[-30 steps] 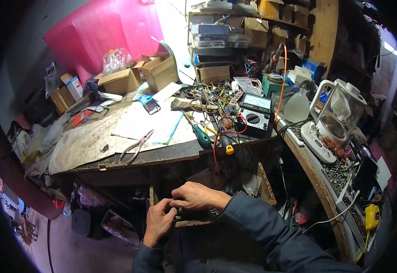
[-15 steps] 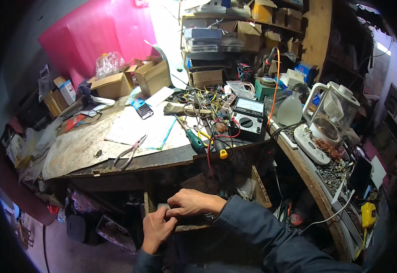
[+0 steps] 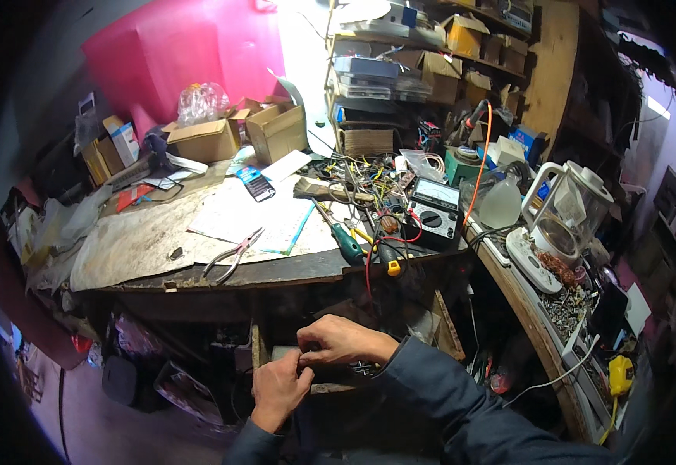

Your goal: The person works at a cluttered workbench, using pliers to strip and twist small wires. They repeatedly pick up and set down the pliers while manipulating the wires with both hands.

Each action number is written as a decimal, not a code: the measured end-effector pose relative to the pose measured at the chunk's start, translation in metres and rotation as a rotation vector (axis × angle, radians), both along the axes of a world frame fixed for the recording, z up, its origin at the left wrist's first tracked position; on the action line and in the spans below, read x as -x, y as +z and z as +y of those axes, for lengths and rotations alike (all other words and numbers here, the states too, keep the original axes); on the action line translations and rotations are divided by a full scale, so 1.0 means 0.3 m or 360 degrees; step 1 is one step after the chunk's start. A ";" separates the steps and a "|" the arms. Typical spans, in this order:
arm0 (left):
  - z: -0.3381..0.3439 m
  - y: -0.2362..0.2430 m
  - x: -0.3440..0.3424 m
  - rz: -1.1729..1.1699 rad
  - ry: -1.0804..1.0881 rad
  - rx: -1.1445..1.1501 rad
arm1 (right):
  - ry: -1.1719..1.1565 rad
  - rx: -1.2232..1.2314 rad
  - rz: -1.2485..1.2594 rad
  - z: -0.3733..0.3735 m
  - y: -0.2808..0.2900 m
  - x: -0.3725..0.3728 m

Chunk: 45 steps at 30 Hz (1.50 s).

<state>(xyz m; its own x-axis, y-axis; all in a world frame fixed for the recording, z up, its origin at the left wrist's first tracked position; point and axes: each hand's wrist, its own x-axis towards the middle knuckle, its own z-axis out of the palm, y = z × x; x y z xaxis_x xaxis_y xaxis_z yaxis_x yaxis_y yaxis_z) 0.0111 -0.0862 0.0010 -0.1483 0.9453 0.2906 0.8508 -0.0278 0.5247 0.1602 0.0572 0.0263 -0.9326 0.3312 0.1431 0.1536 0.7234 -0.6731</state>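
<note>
Over an open wooden drawer (image 3: 448, 329) below the bench, my two hands meet. My right hand (image 3: 345, 341) reaches in from the right, its fingers curled and thumb bent toward the index finger. A dark spot shows between them, too small to name. Just below and to the left, my left hand (image 3: 280, 387) is closed, its fingertips against the right hand's. Whatever the fingers pinch is hidden. Small metal pieces lie in the drawer beside my right wrist. On the bench edge above rest pliers (image 3: 234, 255) with spread handles and a green-handled screwdriver (image 3: 346, 243).
An analog multimeter (image 3: 435, 213) with a red lead stands beside tangled wires and a brush (image 3: 321, 188). White papers (image 3: 233, 221) cover the bench middle. Cardboard boxes (image 3: 276, 132) stand behind. To the right, a side bench carries a glass jug (image 3: 578, 198), loose screws and a yellow tape measure (image 3: 620, 376).
The view has shifted slightly, so the bench sits a little farther right. My right hand's thumb and index finger have rounded, showing a dark gap. Both hands remain together over the drawer.
</note>
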 end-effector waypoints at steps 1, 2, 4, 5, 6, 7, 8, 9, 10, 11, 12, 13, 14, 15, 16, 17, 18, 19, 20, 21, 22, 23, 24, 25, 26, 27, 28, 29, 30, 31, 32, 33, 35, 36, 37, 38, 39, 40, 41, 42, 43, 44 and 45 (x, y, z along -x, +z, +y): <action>0.003 0.001 -0.003 -0.0008 0.0007 -0.0008 | -0.0026 0.0011 -0.0022 0.002 0.003 -0.005; 0.007 0.003 -0.005 -0.0016 0.0013 -0.0015 | -0.0054 0.0020 -0.0045 0.006 0.012 -0.009; 0.006 0.002 -0.002 -0.0031 0.0019 -0.0008 | -0.0071 0.0025 -0.0028 0.006 0.020 -0.017; 0.006 -0.001 0.000 -0.0042 0.0013 0.0004 | -0.0067 0.0018 0.0006 0.003 0.022 -0.027; 0.007 0.000 0.004 -0.0049 0.0012 0.0008 | -0.0056 0.0002 0.0044 0.004 0.030 -0.034; 0.010 0.001 0.007 -0.0056 0.0007 0.0011 | -0.0049 -0.0014 0.0083 0.006 0.041 -0.045; 0.011 0.004 0.004 -0.0091 0.0007 -0.0037 | -0.0039 -0.0115 0.0219 0.007 0.064 -0.063; 0.010 0.006 0.004 -0.0102 0.0001 -0.0050 | -0.0066 -0.0233 0.0221 0.009 0.113 -0.083; 0.001 0.003 0.008 -0.0102 0.0019 -0.0045 | -0.0114 -0.0257 0.0267 0.015 0.170 -0.094; 0.008 0.004 0.005 -0.0092 0.0016 -0.0020 | -0.0186 -0.0263 0.0319 0.044 0.230 -0.122; 0.001 0.000 0.011 -0.0100 0.0039 -0.0019 | -0.0347 -0.0462 0.0320 0.074 0.292 -0.129; 0.003 0.000 0.013 -0.0112 0.0035 -0.0023 | -0.0531 -0.0671 0.0315 0.111 0.358 -0.148; 0.000 0.000 0.015 -0.0114 0.0041 -0.0025 | -0.0760 -0.0849 0.0322 0.193 0.392 -0.166; -0.005 -0.002 0.019 -0.0113 0.0051 -0.0024 | -0.0979 -0.1021 0.0332 0.302 0.404 -0.173; -0.002 -0.003 0.018 -0.0117 0.0044 -0.0026 | -0.1135 -0.1098 0.0176 0.401 0.423 -0.185; 0.005 -0.002 0.015 -0.0120 0.0021 -0.0034 | -0.1305 -0.1180 0.0015 0.493 0.438 -0.209; 0.016 -0.002 0.009 -0.0116 -0.0010 -0.0036 | -0.1297 -0.1168 -0.0190 0.591 0.431 -0.250; 0.024 -0.005 0.006 -0.0111 -0.0029 -0.0034 | -0.1277 -0.1146 -0.0391 0.665 0.419 -0.279; 0.024 -0.006 0.010 -0.0107 -0.0016 -0.0031 | -0.1273 -0.1117 -0.0529 0.702 0.416 -0.268; 0.020 -0.006 0.015 -0.0119 0.0001 -0.0033 | -0.1264 -0.1086 -0.0668 0.719 0.420 -0.242; 0.018 -0.004 0.016 -0.0132 0.0014 -0.0035 | -0.1257 -0.1055 -0.0807 0.729 0.421 -0.226; 0.017 -0.001 0.016 -0.0145 0.0022 -0.0038 | -0.1279 -0.1102 -0.0841 0.736 0.420 -0.214; 0.015 -0.001 0.017 -0.0146 0.0030 -0.0023 | -0.1297 -0.1145 -0.0874 0.735 0.416 -0.194; 0.015 -0.001 0.017 -0.0147 0.0033 -0.0008 | -0.1320 -0.1188 -0.0909 0.732 0.417 -0.179; 0.016 0.000 0.017 -0.0149 0.0034 0.0006 | -0.1326 -0.1238 -0.0913 0.742 0.416 -0.173; 0.014 -0.002 0.020 -0.0141 0.0043 0.0008 | -0.1324 -0.1261 -0.0873 0.739 0.419 -0.158; 0.012 -0.006 0.022 -0.0134 0.0052 0.0009 | -0.1325 -0.1285 -0.0834 0.733 0.421 -0.147; 0.010 -0.008 0.024 -0.0127 0.0059 0.0010 | -0.1326 -0.1308 -0.0794 0.727 0.422 -0.137; 0.011 -0.006 0.022 -0.0130 0.0050 0.0002 | -0.1304 -0.1382 -0.0790 0.734 0.409 -0.148; 0.012 -0.003 0.019 -0.0132 0.0041 -0.0006 | -0.1324 -0.1376 -0.0799 0.745 0.400 -0.155; 0.012 -0.001 0.018 -0.0135 0.0032 -0.0014 | -0.1344 -0.1370 -0.0807 0.756 0.391 -0.162; 0.010 0.000 0.018 -0.0136 0.0039 -0.0024 | -0.1351 -0.1366 -0.0813 0.756 0.391 -0.155; 0.005 0.002 0.020 -0.0139 0.0054 -0.0045 | -0.1373 -0.1307 -0.0801 0.752 0.393 -0.153; 0.005 0.001 0.020 -0.0145 0.0050 -0.0052 | -0.1422 -0.1261 -0.0819 0.751 0.396 -0.157; 0.006 0.000 0.020 -0.0151 0.0047 -0.0058 | -0.1470 -0.1215 -0.0837 0.746 0.400 -0.159; 0.006 -0.001 0.019 -0.0157 0.0043 -0.0065 | -0.1556 -0.1163 -0.0756 0.752 0.394 -0.164; 0.003 -0.002 0.020 -0.0154 0.0058 -0.0065 | -0.1635 -0.1125 -0.0686 0.747 0.398 -0.160; 0.001 -0.003 0.021 -0.0151 0.0073 -0.0066 | -0.1714 -0.1086 -0.0615 0.743 0.405 -0.155; -0.002 -0.005 0.023 -0.0147 0.0088 -0.0066 | -0.1792 -0.1045 -0.0544 0.740 0.413 -0.151; 0.002 -0.007 0.021 -0.0143 0.0088 -0.0074 | -0.1809 -0.0922 -0.0519 0.758 0.435 -0.177; 0.006 -0.011 0.018 -0.0140 0.0087 -0.0082 | -0.1852 -0.0885 -0.0468 0.770 0.445 -0.198; 0.008 -0.013 0.015 -0.0136 0.0085 -0.0091 | -0.1896 -0.0849 -0.0418 0.780 0.451 -0.219; 0.008 -0.011 0.013 -0.0146 0.0084 -0.0085 | -0.1940 -0.0815 -0.0364 0.784 0.463 -0.236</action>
